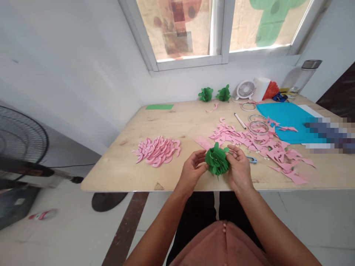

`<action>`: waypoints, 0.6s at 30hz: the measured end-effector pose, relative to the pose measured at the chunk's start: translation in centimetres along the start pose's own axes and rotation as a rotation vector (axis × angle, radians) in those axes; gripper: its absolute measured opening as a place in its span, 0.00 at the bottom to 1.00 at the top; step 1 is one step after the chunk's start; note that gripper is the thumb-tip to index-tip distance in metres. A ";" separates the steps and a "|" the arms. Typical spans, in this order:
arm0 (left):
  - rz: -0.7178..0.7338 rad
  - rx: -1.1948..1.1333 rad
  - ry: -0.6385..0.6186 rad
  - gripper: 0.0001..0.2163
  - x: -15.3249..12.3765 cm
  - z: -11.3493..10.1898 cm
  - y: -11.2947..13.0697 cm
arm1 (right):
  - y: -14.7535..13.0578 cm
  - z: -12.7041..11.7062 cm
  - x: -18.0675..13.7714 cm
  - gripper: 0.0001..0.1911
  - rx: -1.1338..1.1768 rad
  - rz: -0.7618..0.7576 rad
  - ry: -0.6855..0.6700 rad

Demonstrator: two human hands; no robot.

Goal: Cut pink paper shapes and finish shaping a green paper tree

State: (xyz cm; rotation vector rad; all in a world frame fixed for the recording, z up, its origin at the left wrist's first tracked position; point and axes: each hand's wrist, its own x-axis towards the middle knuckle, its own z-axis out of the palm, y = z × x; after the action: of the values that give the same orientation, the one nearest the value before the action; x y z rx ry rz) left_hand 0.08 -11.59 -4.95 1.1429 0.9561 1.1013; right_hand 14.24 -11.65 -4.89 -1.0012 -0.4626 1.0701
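Observation:
A green paper ball of folded leaf shapes is held over the near edge of the wooden table. My left hand cups its left side with curled fingers. My right hand grips its right side, thumb and fingers pinched into the paper. A neat pile of pink cut petal shapes lies to the left. Loose pink paper scraps spread to the right. Small blue scissors lie just right of my right hand.
Two more green paper balls stand at the back by a small white fan. A blue sheet, tape rings, a pen, a green card and a bottle are there too. A floor fan stands at left.

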 end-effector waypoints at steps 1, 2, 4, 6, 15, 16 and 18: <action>0.009 0.009 0.023 0.18 0.1 0.0 -0.1 | 0.2 0.0 0.0 0.19 0.001 -0.001 0.002; 0.015 0.018 0.045 0.16 0.2 0.0 -0.2 | 0.3 0.0 0.0 0.20 -0.002 -0.006 0.001; 0.020 0.031 0.080 0.14 0.5 -0.1 -0.4 | 0.7 0.0 0.0 0.20 -0.020 -0.022 -0.004; 0.019 0.040 0.102 0.12 0.8 -0.1 -0.5 | 1.0 -0.1 0.0 0.21 -0.047 -0.035 -0.013; 0.069 0.075 0.103 0.07 2.2 -0.2 -0.9 | 1.4 -0.5 -0.8 0.17 -0.108 -0.070 -0.048; 0.068 0.083 0.102 0.07 2.2 -0.3 -1.0 | 1.3 -0.6 -0.8 0.17 -0.106 -0.066 -0.051; 0.064 0.100 0.108 0.07 2.2 -0.4 -1.3 | 1.2 -0.7 -1.0 0.17 -0.099 -0.062 -0.049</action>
State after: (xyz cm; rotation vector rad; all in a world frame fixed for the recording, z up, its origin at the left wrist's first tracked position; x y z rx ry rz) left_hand 0.40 -9.46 -6.35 1.2120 1.0752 1.1880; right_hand 13.72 -12.66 -6.13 -1.0432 -0.5875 1.0259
